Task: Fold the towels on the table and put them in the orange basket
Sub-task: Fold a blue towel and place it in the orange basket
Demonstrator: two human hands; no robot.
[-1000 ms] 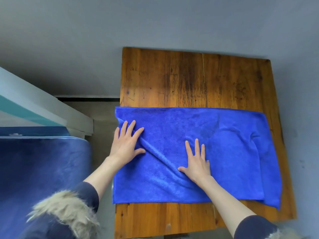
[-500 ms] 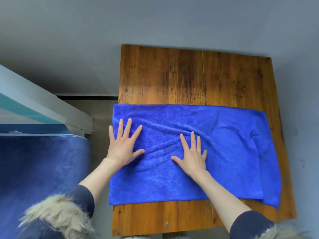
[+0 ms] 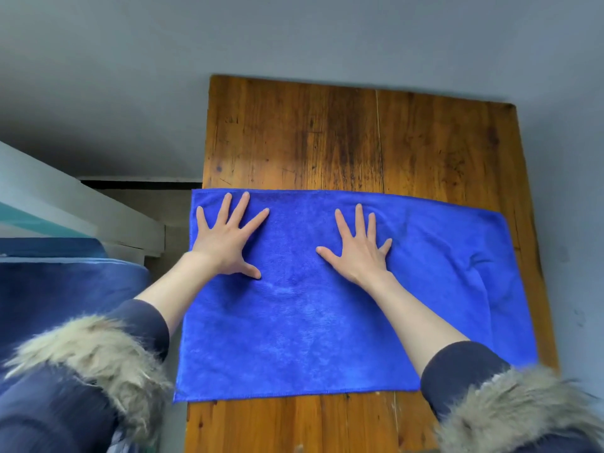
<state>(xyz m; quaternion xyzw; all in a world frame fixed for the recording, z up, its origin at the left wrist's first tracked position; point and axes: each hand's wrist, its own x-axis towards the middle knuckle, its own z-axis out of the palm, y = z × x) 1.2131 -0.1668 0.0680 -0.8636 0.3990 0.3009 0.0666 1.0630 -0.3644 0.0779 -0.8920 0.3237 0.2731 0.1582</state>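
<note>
A blue towel (image 3: 300, 325) lies spread flat across the wooden table (image 3: 346, 138), folded over with a second layer showing at its right end. My left hand (image 3: 228, 238) presses flat on the towel near its far left corner, fingers straight and spread. My right hand (image 3: 358, 246) presses flat on the towel's middle, near the far edge, fingers also spread. The towel's left edge hangs slightly past the table's left side. No orange basket is in view.
A grey wall stands behind the table. Left of the table are a white bed frame (image 3: 81, 210) and a dark blue mattress (image 3: 65, 289). Bare wood shows beyond the towel and along the table's near edge (image 3: 294, 426).
Both hands slid away from me across the towel toward its far edge, and the diagonal wrinkle between them has flattened out.
</note>
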